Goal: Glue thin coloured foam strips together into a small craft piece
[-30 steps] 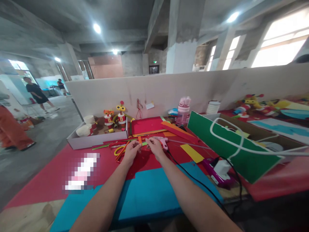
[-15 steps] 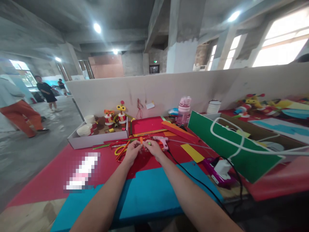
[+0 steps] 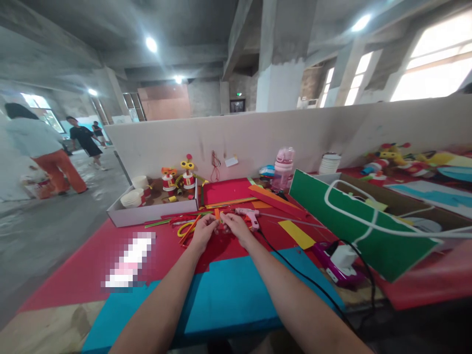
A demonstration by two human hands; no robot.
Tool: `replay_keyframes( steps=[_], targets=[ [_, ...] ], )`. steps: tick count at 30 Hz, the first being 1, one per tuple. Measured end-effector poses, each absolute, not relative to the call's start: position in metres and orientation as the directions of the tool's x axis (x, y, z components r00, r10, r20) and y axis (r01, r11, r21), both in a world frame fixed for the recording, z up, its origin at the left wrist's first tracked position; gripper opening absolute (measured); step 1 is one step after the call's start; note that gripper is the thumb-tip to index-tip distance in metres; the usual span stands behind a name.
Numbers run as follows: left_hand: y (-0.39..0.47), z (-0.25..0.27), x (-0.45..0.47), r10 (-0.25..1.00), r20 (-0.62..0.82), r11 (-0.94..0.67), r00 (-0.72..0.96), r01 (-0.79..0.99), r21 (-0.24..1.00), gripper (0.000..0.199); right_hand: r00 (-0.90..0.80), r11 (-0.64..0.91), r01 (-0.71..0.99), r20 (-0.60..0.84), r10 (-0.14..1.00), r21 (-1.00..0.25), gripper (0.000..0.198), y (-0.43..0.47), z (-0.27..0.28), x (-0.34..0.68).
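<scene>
A small orange paper strip point(image 3: 217, 214) stands up between the fingertips of my left hand point(image 3: 204, 231), which is closed in a pinch. Right beside it my right hand point(image 3: 236, 227) is closed too, its fingertips meeting the left ones. Whatever it pinches is mostly hidden; a tiny yellow-green bit shows there. A pink hot glue gun point(image 3: 250, 216) lies just beyond my right hand, its black cord running toward me. To the left of my hands are yellow-handled scissors point(image 3: 184, 228) and thin coloured paper strips point(image 3: 190, 231).
A shallow box point(image 3: 155, 214) at the back left holds paper cups and two robot-like figures point(image 3: 188, 179). A pink bottle point(image 3: 283, 167) stands by the partition. On the right are a yellow card point(image 3: 297, 234), a purple power strip point(image 3: 341, 273) and a green board point(image 3: 354, 221). Blue foam point(image 3: 228, 295) lies in front.
My hands stay together over the same spot, and the green bit at my right fingertips shows less. In the background at left, people have walked to the right.
</scene>
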State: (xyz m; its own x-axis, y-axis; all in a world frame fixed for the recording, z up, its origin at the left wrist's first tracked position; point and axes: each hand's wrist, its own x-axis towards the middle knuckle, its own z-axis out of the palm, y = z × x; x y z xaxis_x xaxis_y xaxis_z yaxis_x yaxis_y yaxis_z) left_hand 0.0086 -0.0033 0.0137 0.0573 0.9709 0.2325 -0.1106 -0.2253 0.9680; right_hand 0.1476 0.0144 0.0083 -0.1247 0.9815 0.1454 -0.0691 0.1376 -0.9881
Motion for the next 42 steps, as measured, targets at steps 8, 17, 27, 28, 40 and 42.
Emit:
replay_keyframes(
  steps=[8,17,27,28,40,42],
  targets=[
    [-0.002,0.011,0.008,0.973,0.229,-0.223,0.026,-0.137,0.965,0.026,0.013,0.103,-0.091,0.102,0.995,-0.991,0.045,0.017,0.005,0.147],
    [-0.005,0.013,0.009,0.968,0.241,-0.234,0.068,-0.095,0.967,0.025,-0.084,0.235,-0.085,0.242,0.967,-0.968,0.044,0.014,0.009,0.149],
    [-0.004,0.013,0.008,0.975,0.223,-0.22,-0.006,-0.187,0.957,0.027,0.03,0.117,-0.203,0.113,0.993,-0.972,0.051,0.013,0.013,0.15],
    [-0.004,0.013,0.008,0.976,0.219,-0.212,0.016,-0.185,0.959,0.027,-0.035,0.098,-0.173,0.106,0.994,-0.98,0.052,0.012,0.012,0.148],
    [-0.003,0.015,0.008,0.975,0.221,-0.218,0.008,-0.149,0.965,0.029,0.006,0.239,-0.079,0.239,0.971,-0.968,0.046,0.018,0.009,0.152],
    [-0.003,0.014,0.008,0.976,0.218,-0.214,0.007,-0.163,0.963,0.027,0.098,0.224,-0.143,0.212,0.972,-0.964,0.048,0.019,0.009,0.153]
  ],
)
